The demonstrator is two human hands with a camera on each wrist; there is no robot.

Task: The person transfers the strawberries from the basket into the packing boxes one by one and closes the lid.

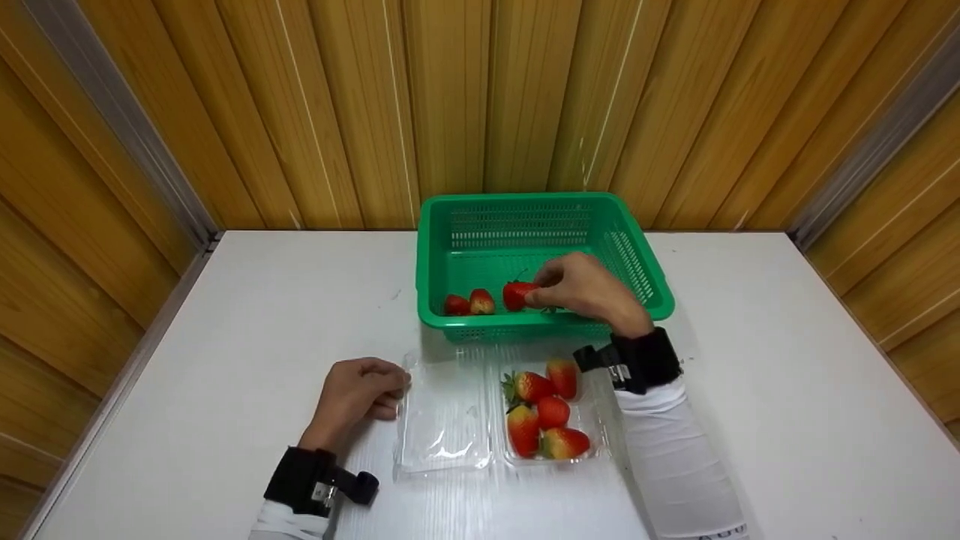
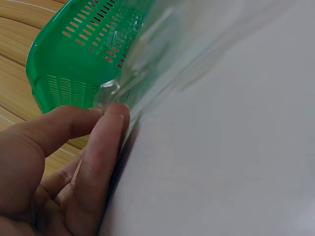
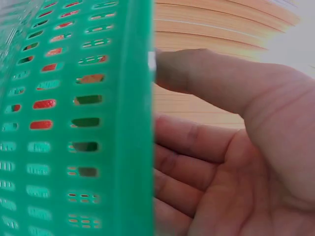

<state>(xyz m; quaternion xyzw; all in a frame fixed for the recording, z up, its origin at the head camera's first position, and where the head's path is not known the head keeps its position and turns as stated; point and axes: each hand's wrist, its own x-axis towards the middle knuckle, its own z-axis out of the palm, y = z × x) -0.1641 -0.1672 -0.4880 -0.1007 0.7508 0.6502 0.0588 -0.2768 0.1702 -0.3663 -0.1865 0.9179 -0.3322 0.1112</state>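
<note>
My right hand [image 1: 585, 291] reaches over the near rim of a green plastic basket [image 1: 517, 199] and pinches a red strawberry [image 1: 516, 295] between thumb and fingers. In the right wrist view the basket's slotted wall hides the fingertips and that strawberry. At the left, my left hand [image 1: 365, 390] pinches the outer edge of the lid [image 1: 444, 416] of a clear plastic clamshell box, which lies opened flat. Its right half, the tray [image 1: 589, 409], holds several strawberries [image 1: 553, 412], some with green leaves. The left wrist view shows thumb and finger [image 2: 115, 115] at the lid's edge.
Two more strawberries [image 1: 481, 301] lie in the basket's near left corner. The basket stands at the back of the white table [image 1: 315, 300], just behind the clamshell. Wood-patterned panels [image 1: 450, 97] wall in the back and both sides.
</note>
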